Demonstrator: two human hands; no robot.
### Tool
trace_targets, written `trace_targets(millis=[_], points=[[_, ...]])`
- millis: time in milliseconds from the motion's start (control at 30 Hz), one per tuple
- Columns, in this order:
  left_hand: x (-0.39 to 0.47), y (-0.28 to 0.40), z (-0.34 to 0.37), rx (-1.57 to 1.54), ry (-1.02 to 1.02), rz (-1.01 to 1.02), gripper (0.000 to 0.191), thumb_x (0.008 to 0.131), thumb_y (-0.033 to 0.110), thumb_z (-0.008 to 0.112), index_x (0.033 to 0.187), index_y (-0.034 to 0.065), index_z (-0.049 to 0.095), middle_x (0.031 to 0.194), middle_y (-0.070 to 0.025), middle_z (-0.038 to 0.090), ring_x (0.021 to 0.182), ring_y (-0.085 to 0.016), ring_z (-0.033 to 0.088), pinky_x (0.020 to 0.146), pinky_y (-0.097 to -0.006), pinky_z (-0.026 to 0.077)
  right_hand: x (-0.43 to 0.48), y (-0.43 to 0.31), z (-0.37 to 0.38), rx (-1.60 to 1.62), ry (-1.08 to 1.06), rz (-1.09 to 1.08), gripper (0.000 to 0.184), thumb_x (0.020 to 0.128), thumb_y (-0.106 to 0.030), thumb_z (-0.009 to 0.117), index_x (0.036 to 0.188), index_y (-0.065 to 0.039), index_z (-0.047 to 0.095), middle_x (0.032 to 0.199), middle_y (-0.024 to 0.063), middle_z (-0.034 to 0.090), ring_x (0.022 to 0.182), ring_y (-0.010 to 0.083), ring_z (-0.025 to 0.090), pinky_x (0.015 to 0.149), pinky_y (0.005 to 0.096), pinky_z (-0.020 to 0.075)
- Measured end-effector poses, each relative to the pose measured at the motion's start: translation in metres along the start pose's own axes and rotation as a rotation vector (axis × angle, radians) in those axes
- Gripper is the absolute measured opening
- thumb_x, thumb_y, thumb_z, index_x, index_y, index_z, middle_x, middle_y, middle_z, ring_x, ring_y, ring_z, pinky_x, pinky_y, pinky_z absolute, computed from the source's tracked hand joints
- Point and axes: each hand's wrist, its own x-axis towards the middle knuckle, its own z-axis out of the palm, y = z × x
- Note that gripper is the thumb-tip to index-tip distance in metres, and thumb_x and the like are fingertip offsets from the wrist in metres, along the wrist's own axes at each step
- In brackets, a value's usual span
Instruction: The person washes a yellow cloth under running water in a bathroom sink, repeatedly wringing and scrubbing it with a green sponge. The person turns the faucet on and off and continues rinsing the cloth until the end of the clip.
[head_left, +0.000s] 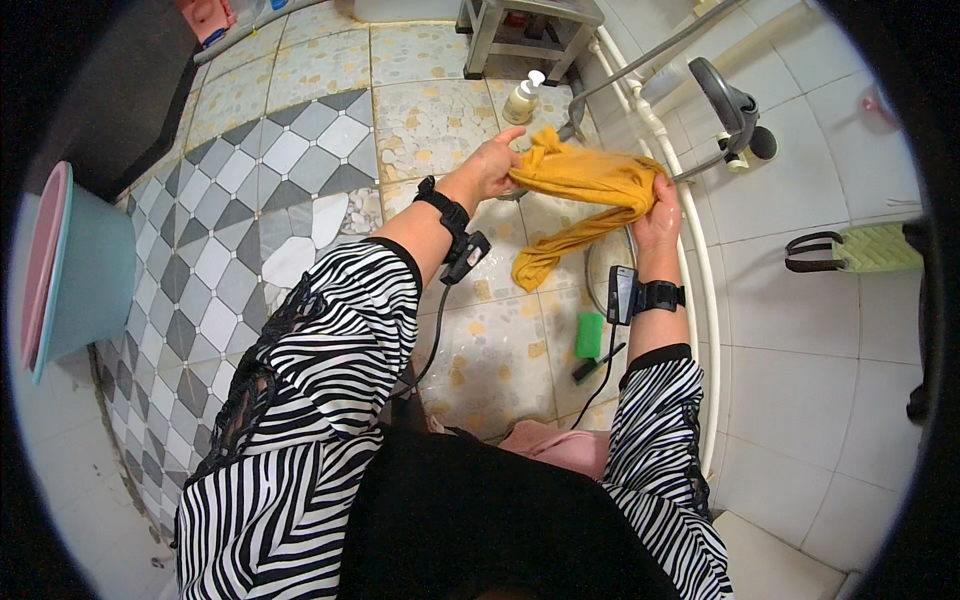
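A mustard-yellow cloth is stretched in the air between my two hands, above the tiled floor. My left hand grips its left end, with the thumb pointing up and away. At the other end, my right hand holds a bunched part, and a long twisted strip of the cloth hangs down to the left. Just beyond the cloth stands a pump bottle with a white top. On the floor below lie a green sponge and a dark-handled brush or scraper, touching or nearly so.
White pipes run along the right wall, where a grey hose and a grey shower head or similar fitting also are. A metal stool stands at the back. Blue and pink basins lean at the far left.
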Motion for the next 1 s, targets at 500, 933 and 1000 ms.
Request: trace_targets(millis=[500, 933, 1000], points=[[-0.017, -0.054, 0.015, -0.114, 0.002, -0.311, 0.041, 0.09, 0.034, 0.034, 0.12, 0.0059, 0.036, 0.118, -0.0188, 0.043, 0.098, -0.03, 0.055, 0.075, -0.0458, 0.05, -0.032, -0.003, 0.04, -0.291, -0.617, 0.295, 0.025, 0.078, -0.006, 0.056, 0.102, -0.003, 0.05, 0.097, 0.0064, 0.057, 0.087, 0.0176, 0.056, 0.078, 0.0322, 0.0467], [-0.014, 0.008, 0.037, -0.649, -0.377, 0.093, 0.053, 0.091, 0.043, 0.028, 0.118, 0.0001, 0.042, 0.119, -0.0209, 0.046, 0.109, -0.036, 0.047, 0.092, -0.0475, 0.037, -0.044, -0.005, 0.032, -0.967, -0.521, 0.504, 0.046, 0.081, -0.042, 0.053, 0.107, -0.004, 0.054, 0.121, 0.0127, 0.048, 0.11, 0.0197, 0.045, 0.085, 0.0284, 0.036], [-0.022, 0.007, 0.047, -0.639, -0.355, 0.016, 0.051, 0.091, 0.042, 0.029, 0.118, 0.0, 0.042, 0.118, -0.0209, 0.047, 0.109, -0.036, 0.047, 0.093, -0.047, 0.037, -0.038, -0.002, 0.027, -0.779, -0.296, 0.38, 0.058, 0.082, -0.048, 0.048, 0.117, -0.002, 0.046, 0.122, 0.0131, 0.046, 0.111, 0.019, 0.045, 0.088, 0.0299, 0.0346]])
